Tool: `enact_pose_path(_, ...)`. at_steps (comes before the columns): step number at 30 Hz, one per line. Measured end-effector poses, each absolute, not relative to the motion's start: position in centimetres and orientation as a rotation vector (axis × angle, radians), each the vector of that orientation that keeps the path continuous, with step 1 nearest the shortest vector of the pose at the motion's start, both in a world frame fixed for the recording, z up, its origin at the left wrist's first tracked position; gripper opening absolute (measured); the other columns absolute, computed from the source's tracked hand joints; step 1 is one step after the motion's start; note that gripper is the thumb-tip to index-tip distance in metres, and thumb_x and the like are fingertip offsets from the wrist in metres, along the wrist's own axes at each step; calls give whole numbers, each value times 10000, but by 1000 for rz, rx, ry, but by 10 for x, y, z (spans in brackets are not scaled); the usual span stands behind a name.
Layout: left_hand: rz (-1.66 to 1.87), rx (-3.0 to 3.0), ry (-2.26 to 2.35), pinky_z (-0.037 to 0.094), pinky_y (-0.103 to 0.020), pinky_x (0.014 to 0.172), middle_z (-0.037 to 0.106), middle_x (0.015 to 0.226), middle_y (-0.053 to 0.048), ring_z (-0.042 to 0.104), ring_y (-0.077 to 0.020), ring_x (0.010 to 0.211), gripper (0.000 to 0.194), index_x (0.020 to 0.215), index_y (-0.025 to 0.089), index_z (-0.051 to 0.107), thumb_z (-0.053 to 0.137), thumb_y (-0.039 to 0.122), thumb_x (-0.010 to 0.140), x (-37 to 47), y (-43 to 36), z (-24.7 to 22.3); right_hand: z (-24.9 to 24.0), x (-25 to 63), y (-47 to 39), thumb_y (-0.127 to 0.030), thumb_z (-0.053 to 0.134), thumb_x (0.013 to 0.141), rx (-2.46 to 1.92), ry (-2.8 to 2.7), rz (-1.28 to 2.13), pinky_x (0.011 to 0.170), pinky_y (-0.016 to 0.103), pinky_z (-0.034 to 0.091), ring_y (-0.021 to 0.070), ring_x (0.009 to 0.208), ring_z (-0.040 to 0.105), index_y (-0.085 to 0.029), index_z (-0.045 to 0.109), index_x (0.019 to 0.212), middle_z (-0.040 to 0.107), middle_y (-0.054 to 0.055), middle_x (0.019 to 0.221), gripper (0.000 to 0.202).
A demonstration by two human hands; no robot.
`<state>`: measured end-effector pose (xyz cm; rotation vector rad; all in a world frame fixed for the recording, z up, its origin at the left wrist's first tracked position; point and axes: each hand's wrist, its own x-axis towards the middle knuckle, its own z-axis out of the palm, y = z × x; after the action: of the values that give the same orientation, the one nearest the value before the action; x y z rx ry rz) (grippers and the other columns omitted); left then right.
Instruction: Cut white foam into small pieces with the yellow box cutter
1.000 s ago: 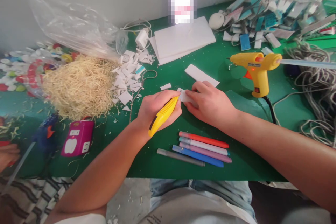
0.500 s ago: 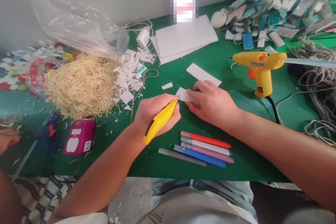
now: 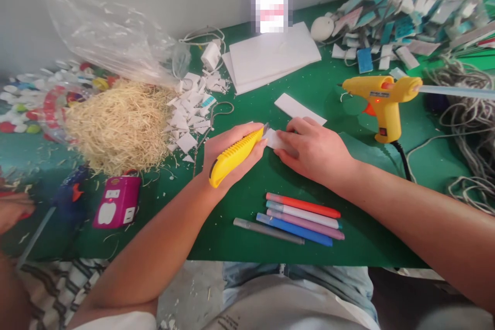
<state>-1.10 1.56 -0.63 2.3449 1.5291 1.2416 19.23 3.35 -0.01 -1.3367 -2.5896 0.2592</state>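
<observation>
Knife [image 3: 234, 157] in left hand [image 3: 226, 157], foam piece [image 3: 274, 139] under right hand [image 3: 315, 152]

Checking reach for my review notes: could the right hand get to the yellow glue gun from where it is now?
Probably yes. The right hand presses a small white foam piece on the green table, and the yellow glue gun stands upright just beyond it with only bare tabletop between. It would have to let the piece go first.

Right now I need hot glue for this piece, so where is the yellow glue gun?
In the head view the yellow glue gun stands on the green table, right of centre, just beyond the right hand and below the pile of tags.
</observation>
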Motion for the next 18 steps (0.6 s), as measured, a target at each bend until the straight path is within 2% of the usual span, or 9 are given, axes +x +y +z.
enact_pose_path(8,1292,2310,1428,639,-208,838,823,1016,-49,794,-163,874,158,1045,175,755,736,258,912,-7,16,-12,2,192,33,-311,532,973,-1348,-2610,245,676,335,429,248,940,549,-140,760,1078,659,146,1042,303)
enact_pose_path(14,1220,2481,1361,618,-169,822,827,968,-48,791,-136,816,111,1010,153,745,707,171,907,-6,17,-5,4,189,32,-296,539,961,-1364,-2620,241,668,332,419,244,924,533,-137,757,1055,654,145,1033,286)
enact_pose_path(18,1192,2594,1328,623,-186,768,825,926,-31,785,-140,777,88,968,173,725,665,159,905,-6,16,1,4,188,31,-281,527,961,-1377,-2611,237,661,332,414,246,919,522,-142,757,1028,649,145,1019,277)
